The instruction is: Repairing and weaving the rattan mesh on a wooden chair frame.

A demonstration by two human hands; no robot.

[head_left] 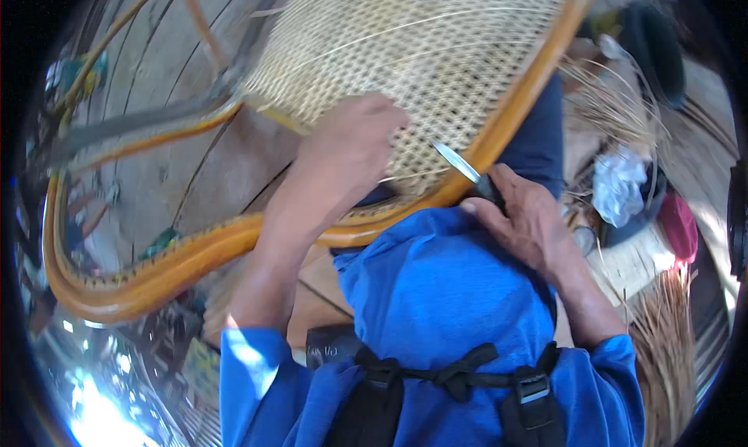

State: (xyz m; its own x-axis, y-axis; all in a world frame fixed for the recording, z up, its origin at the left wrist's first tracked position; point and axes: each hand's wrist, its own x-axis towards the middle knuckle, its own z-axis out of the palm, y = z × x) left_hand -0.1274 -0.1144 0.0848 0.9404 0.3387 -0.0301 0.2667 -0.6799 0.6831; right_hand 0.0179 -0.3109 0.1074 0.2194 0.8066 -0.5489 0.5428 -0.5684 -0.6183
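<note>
Across my lap lies a curved orange-brown wooden furniture frame (195, 256), with a pale woven cane panel (405, 49) filling its upper right part. My left hand (354, 135) rests against the lower edge of the weave, its fingers curled and closed. Whatever they pinch is hidden behind the hand. In my right hand (526, 217) is a knife (457, 162) with a dark handle. Its blade points up and left over the weave, beside the frame's lower right curve. Loose cane ends stick up from the panel.
Right of my lap lie loose cane strips (615, 112), a crumpled clear plastic bag (619, 186), a dark red cloth-like thing (679, 225) and a bundle of brown fibres (664, 346). A dark green container (653, 53) stands farther back. Wooden planks (156, 49) form the floor.
</note>
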